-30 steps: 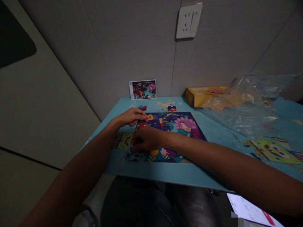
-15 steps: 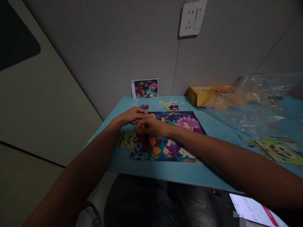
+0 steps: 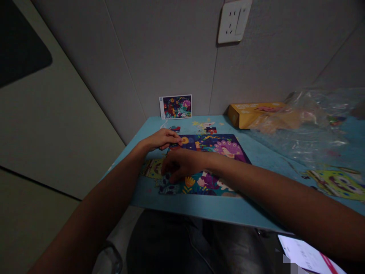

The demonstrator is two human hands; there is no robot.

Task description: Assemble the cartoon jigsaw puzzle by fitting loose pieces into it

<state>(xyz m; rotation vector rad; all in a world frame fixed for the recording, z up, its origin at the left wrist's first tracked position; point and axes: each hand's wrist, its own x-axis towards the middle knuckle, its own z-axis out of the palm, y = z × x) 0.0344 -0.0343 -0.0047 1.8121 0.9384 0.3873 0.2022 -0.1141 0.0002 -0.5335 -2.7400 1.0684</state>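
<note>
A colourful jigsaw puzzle [image 3: 211, 179] lies on the light-blue table, mostly joined, with a purple peacock and flowers in its picture. At its upper left rests my left hand [image 3: 163, 139], palm down, fingers stretched over the puzzle's edge and holding nothing visible. My right hand [image 3: 182, 163] is over the lower left part, fingers curved down and thumb apart from them. Beneath its fingertips are teal puzzle pieces [image 3: 168, 188] with dark spots; I cannot tell whether the fingers touch them. The right hand and wrist hide the puzzle's left middle.
Behind the puzzle lie two loose pieces, one at left [image 3: 175, 129] and another at right [image 3: 211, 130]. A picture card [image 3: 176, 107] leans on the wall. At right are a yellow box [image 3: 242, 116] and clear plastic wrapping [image 3: 313, 133]. A lit phone [image 3: 305, 253] is below the table edge.
My right hand has moved slightly down and away from my left fingers, and its closed fingers have parted. My left hand stays nearly in place, its fingertips now uncovered.
</note>
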